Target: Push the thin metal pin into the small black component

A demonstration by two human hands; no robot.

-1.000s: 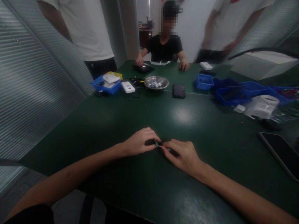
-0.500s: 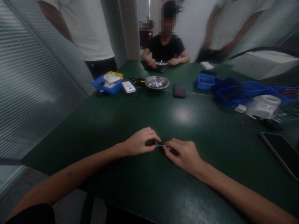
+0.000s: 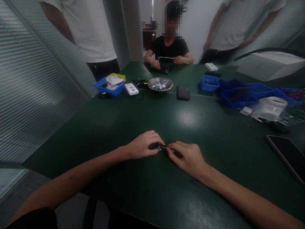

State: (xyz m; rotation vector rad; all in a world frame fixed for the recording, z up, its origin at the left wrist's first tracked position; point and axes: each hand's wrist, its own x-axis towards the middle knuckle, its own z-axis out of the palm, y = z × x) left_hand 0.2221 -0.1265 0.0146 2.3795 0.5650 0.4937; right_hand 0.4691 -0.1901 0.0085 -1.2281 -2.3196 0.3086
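Low over the green table (image 3: 133,117), my left hand (image 3: 145,144) pinches a small green circuit board (image 3: 159,147) between thumb and fingertips. My right hand (image 3: 190,157) comes in from the right, its thumb and fingers closed on a thin tool with a pale metal tip (image 3: 163,147). That tip points left and meets or nearly meets the board; contact is too small to tell. The tool's handle is mostly covered by my right hand, so its exact kind does not show.
A metal dish (image 3: 160,84) with small white parts stands beyond my hands, beside a white power bank (image 3: 131,89) and a dark square item (image 3: 183,92). Blue bins (image 3: 209,83) and a phone (image 3: 287,156) are at right. A seated person (image 3: 169,49) works opposite; two others stand.
The green board has turned slightly in my left fingers and shows less of its face. My hands otherwise stay in place. The person opposite has raised a thin flat item off the table.
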